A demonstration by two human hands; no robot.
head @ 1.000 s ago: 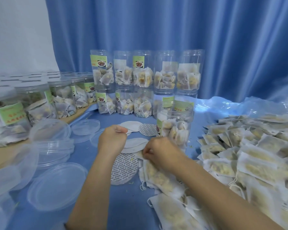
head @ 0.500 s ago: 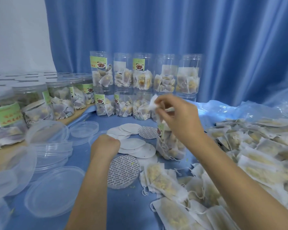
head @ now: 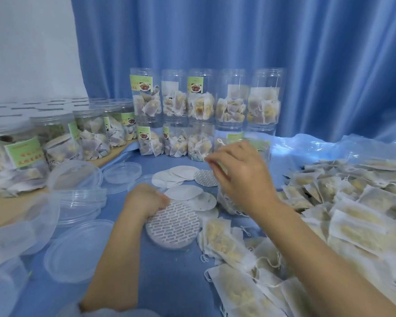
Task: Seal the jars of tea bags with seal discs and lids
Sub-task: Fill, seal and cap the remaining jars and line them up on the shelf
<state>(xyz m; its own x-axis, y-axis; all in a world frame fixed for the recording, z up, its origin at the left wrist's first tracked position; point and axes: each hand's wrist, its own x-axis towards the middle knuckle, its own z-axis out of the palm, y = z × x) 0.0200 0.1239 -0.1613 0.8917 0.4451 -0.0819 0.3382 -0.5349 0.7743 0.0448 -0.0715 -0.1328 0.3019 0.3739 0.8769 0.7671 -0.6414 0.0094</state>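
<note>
Right hand (head: 242, 177) has dropped onto the open jar (head: 242, 156) mouth, fingertips pinching, probably a tea bag, hard to tell. Left hand (head: 146, 202) has closed on the printed seal disc (head: 174, 225) just in front of the jar; sealing comes next.

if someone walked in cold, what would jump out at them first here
Probably the two stacked rows of clear plastic jars of tea bags against the blue curtain. Next, the heap of loose white paper tea bags covering the right side of the table. In the middle, the left hand takes a round printed seal disc in its grip, while the right hand hovers over the open jar in front.
</note>
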